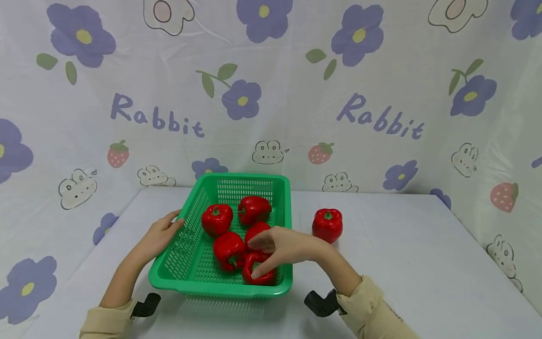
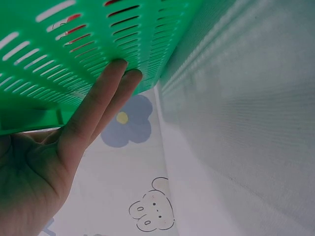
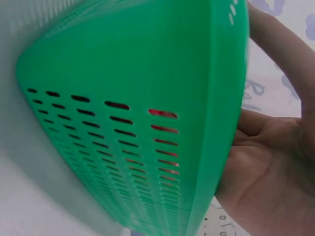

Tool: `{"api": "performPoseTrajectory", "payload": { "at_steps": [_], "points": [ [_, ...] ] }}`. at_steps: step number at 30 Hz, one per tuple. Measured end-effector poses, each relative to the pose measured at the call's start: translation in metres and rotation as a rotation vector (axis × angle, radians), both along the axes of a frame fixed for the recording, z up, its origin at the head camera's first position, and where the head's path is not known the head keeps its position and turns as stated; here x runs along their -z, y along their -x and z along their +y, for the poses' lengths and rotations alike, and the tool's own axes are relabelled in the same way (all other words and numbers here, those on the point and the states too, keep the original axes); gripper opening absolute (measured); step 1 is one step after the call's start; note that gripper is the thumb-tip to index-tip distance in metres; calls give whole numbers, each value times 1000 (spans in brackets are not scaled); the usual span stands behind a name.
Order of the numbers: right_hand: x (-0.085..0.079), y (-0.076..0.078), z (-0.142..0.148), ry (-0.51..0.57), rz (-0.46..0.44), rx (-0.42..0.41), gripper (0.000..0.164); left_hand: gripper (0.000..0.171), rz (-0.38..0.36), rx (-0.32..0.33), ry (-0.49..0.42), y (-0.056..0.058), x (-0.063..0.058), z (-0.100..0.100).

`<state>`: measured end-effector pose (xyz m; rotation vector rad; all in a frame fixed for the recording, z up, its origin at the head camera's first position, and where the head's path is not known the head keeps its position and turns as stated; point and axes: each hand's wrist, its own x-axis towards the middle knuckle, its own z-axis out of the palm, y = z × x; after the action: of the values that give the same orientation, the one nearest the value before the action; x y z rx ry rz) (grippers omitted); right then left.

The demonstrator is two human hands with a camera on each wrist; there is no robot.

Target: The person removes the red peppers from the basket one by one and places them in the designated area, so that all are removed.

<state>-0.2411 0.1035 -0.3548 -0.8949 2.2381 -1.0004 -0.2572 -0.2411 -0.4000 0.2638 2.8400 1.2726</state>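
Backdrop cloth (image 1: 279,56), white, printed with purple flowers, strawberries, rabbits and the word "Rabbit", behind a white worktop (image 1: 423,263).

Left to right:

Left hand (image 1: 163,234), at the left rim of the basket; beige sleeve (image 1: 107,322) and black wrist device (image 1: 146,305) below. The left wrist view adds what the head view hides: two straight fingers (image 2: 96,103) resting against the slotted outer wall.

Basket (image 1: 199,285), green plastic, perforated, on the worktop. Contents, seen whole only from the head: five red peppers (image 1: 217,220), two at the back, three bunched toward the near right corner. Both wrist views give only red glimpses through the slots.

Right hand (image 1: 290,246), reaching in over the right rim, apart from the left, thumb and fingers spread above the nearest pepper (image 1: 267,277). Fingertip contact cannot be told; the right wrist view shows the palm, fingertips hidden behind the basket.

Sixth pepper (image 1: 327,225), red, upright, stem up, on the worktop right of the basket; head view only.
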Motion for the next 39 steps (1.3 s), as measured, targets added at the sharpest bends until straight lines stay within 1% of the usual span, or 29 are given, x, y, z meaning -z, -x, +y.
{"api": "performPoseTrajectory", "payload": {
  "at_steps": [5, 10, 17, 22, 26, 29, 33, 35, 39],
  "points": [
    [-1, -3, -3, -42, 30, -7, 69, 58, 2, 6, 10, 0, -1, 1],
    [1, -3, -6, -32, 57, -12, 70, 59, -1, 7, 20, 0, -1, 0],
    [2, -5, -9, -16, 87, -1, 66, 59, -1, 10, 7, 0, -2, -1],
    [2, -8, -11, -43, 133, 15, 64, 59, -7, 4, 6, 1, -1, -1],
    [3, -10, -11, -71, 174, -4, 60, 59, -14, 3, 3, 0, 0, 0],
    [5, -11, -11, -57, 191, -19, 56, 59, -14, 4, -2, -1, 0, 1],
    [7, -13, -10, 12, 162, -8, 51, 58, -13, 5, -7, 0, 0, 1],
    [7, -14, -9, 28, 164, -3, 49, 58, -11, 4, -6, 0, 0, 1],
    [5, -17, -10, 3, 195, 10, 54, 58, -9, 1, -5, 0, -1, 1]
  ]
}}
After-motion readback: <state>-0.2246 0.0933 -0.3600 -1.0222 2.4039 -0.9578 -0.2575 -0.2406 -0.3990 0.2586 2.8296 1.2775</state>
